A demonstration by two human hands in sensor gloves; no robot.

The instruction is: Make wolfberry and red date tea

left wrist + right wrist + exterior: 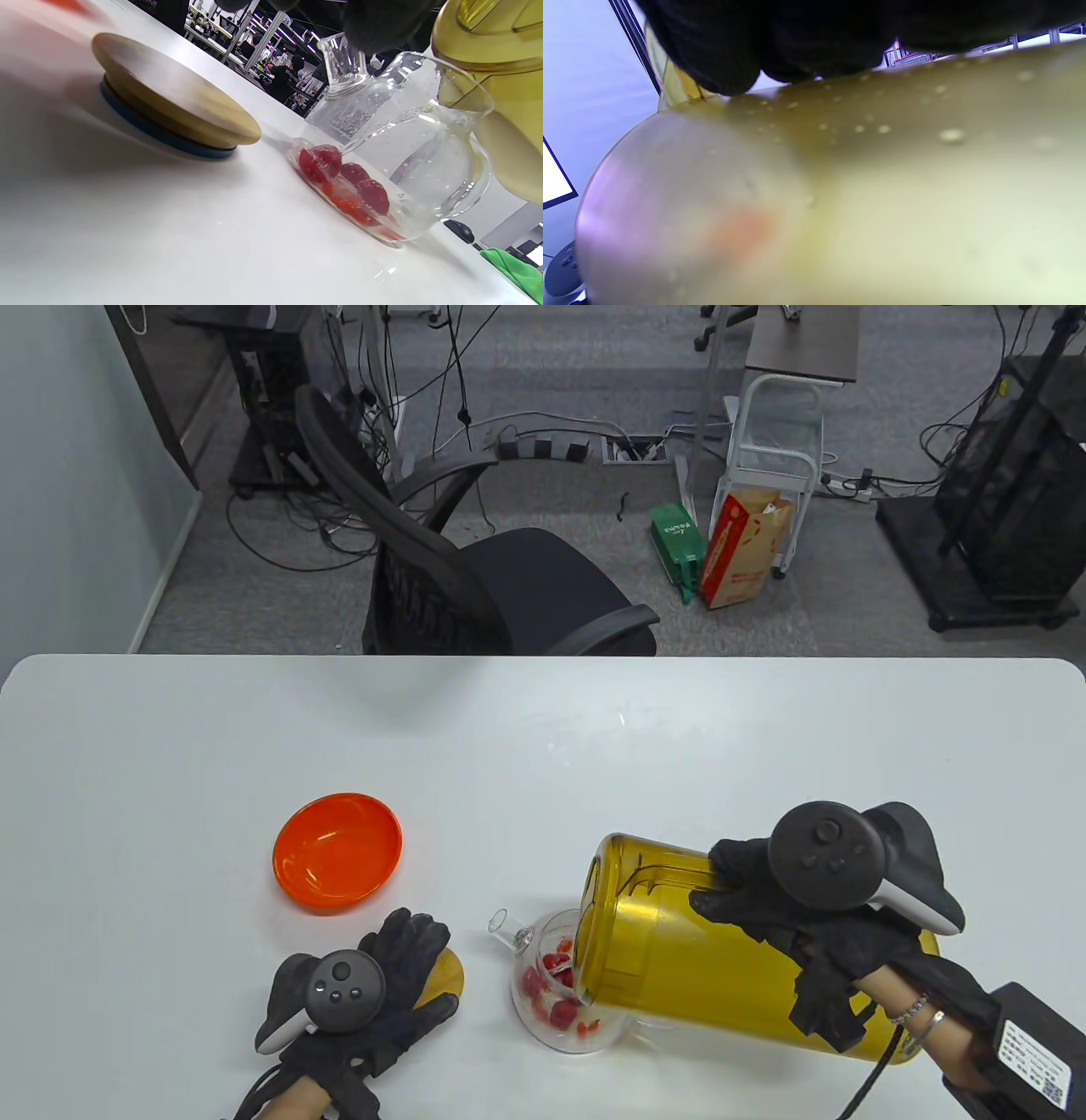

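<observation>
A clear glass teapot [556,984] stands near the table's front, with red dates and wolfberries [556,988] in its bottom; it also shows in the left wrist view [407,144] with the red fruit [348,182]. My right hand [797,916] grips a large yellow water jug [679,950], tipped on its side with its mouth over the teapot's opening. The jug fills the right wrist view [840,190]. My left hand [373,993] rests open on the table, over the wooden teapot lid [445,976], which lies flat in the left wrist view [169,110].
An empty orange bowl [338,850] sits left of the teapot. A black office chair [441,560] stands beyond the table's far edge.
</observation>
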